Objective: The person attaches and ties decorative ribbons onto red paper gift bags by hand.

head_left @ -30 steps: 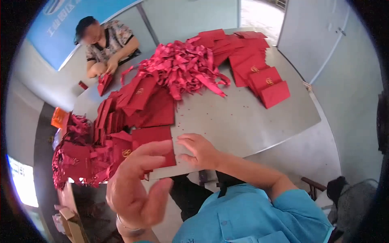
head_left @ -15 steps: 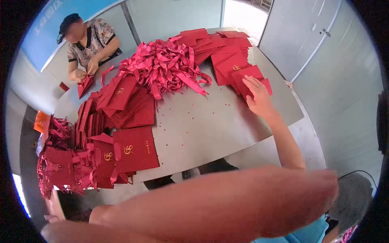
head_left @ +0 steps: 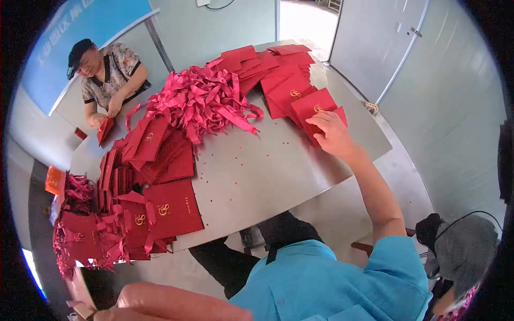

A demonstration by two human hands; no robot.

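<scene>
My right hand (head_left: 333,134) rests over the near edge of a flat red gift bag (head_left: 315,101) with a gold logo, on top of the stack at the table's right. Its fingers are apart and slightly bent, and I see no grip on the bag. My left forearm (head_left: 176,304) shows large and close at the bottom edge. The left hand is mostly cut off by the frame, so its fingers cannot be made out. A large heap of pink-red ribbons (head_left: 198,99) lies at the table's far middle.
Overlapping red bags (head_left: 174,160) cover the left side of the metal table (head_left: 251,176). Finished-looking bags with ribbon handles (head_left: 138,216) stand near the left corner. Small red dots are scattered across the metal. Across the table a person (head_left: 112,75) handles a red piece.
My right hand has drawn slightly back, uncovering the logo on the top bag, and its fingers have bent. The left forearm has swung down and left, showing the blue shirt. The view has shifted.
</scene>
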